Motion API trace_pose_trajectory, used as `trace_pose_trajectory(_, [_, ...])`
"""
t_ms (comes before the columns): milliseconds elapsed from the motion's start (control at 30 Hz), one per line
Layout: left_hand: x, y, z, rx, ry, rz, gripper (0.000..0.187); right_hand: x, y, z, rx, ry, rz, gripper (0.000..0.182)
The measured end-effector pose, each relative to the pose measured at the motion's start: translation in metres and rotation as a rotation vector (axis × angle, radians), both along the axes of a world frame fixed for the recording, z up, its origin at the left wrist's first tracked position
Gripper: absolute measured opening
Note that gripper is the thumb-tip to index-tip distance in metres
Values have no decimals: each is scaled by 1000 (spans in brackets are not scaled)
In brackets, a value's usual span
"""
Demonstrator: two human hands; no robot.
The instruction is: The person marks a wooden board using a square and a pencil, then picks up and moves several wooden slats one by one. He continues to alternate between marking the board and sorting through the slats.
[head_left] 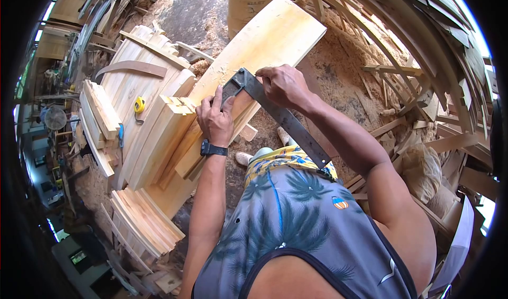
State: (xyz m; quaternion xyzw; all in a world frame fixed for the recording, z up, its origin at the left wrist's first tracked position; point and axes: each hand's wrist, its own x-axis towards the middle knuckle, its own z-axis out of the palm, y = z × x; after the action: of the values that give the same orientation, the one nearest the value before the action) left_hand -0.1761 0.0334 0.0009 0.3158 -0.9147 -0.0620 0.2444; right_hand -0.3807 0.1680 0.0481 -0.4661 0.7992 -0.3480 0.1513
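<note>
A metal square (pixel 288 121) with a long dark blade lies across the end of a reddish-brown wooden piece (pixel 242 104). My left hand (pixel 216 119), with a black watch on its wrist, presses the square's head against this wood, thumb and fingers closed around it. At the corner of the square, my right hand (pixel 283 86) is closed in a pinch just above the blade. Whatever is between its fingers is too small to make out. Under both hands lies a wide, pale plank (pixel 270 34), and the blade's far end hangs over my shorts.
Stacked boards (pixel 145 151) stand to the left, with a yellow tape measure (pixel 139 105) and a curved strip of wood (pixel 132 68) on top. Cut pieces (pixel 145 219) are piled nearer me. Long curved timbers (pixel 423 34) and a sack (pixel 420 172) fill the right. Sawdust covers the floor.
</note>
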Motion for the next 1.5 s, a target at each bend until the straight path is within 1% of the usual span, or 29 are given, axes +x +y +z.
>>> trace_pose_trajectory(300, [-1,2,3,-8,-15,0,50,4,9,18,117,118,100,24])
trace_pose_trajectory(367, [0,1,2,-23,-3,-9,50,0,13,18,213,177,168,23])
trace_pose_trajectory(400, [0,1,1,-23,-1,-11,50,0,16,25,213,178,166,23])
trace_pose_trajectory(467, [0,0,-1,-16,0,-6,51,1,27,46,484,137,226,23])
trace_pose_trajectory(500, [-1,-1,-2,-19,7,-7,51,3,35,46,482,144,223,23])
trace_pose_trajectory(567, [1,-2,-6,35,4,13,50,8,53,38,355,-12,91,27])
trace_pose_trajectory(600, [1,-1,-5,35,10,28,50,12,60,30,355,-3,105,27])
trace_pose_trajectory(667, [0,1,-3,55,-13,48,50,22,73,9,279,-204,-78,30])
trace_pose_trajectory(733, [-1,3,1,54,-10,77,50,32,85,-6,191,-440,-83,36])
trace_pose_trajectory(767, [-2,5,3,68,-12,85,50,37,88,-9,229,-563,-108,43])
trace_pose_trajectory(800, [-2,6,4,85,-17,90,51,40,89,-6,228,-558,-101,43])
trace_pose_trajectory(867, [-1,7,3,86,-10,99,51,44,89,5,244,-810,-172,41])
trace_pose_trajectory(900, [-1,7,2,84,-11,94,51,42,88,11,243,-791,-166,38])
trace_pose_trajectory(1000, [0,6,6,101,-2,81,53,40,83,13,177,-809,-158,36])
trace_pose_trajectory(1067, [7,8,12,118,9,99,55,40,84,4,127,-831,-156,37])
trace_pose_trajectory(1100, [15,17,25,17,54,120,58,38,84,-2,79,-861,-166,37])
trace_pose_trajectory(1133, [27,25,35,-85,94,145,62,35,84,-2,61,-806,-175,38])
trace_pose_trajectory(1167, [47,27,39,-48,148,154,65,32,87,1,18,-829,-208,37])
trace_pose_trajectory(1200, [69,25,33,-45,233,183,52,31,91,7,-22,-853,-244,36])
trace_pose_trajectory(1267, [131,19,31,-5,247,346,36,19,99,-5,-144,-841,-294,34])
trace_pose_trajectory(1333, [216,-2,8,169,211,542,27,7,109,-6,-202,-842,-356,34])
trace_pose_trajectory(1400, [299,-22,-17,240,87,705,28,-7,120,-13,-266,-828,-390,32])
trace_pose_trajectory(1433, [323,-30,-24,233,85,724,28,-10,122,-10,-288,-820,-418,32])
trace_pose_trajectory(1500, [359,-40,-33,87,-118,436,34,-13,124,-8,-325,-796,-473,31])
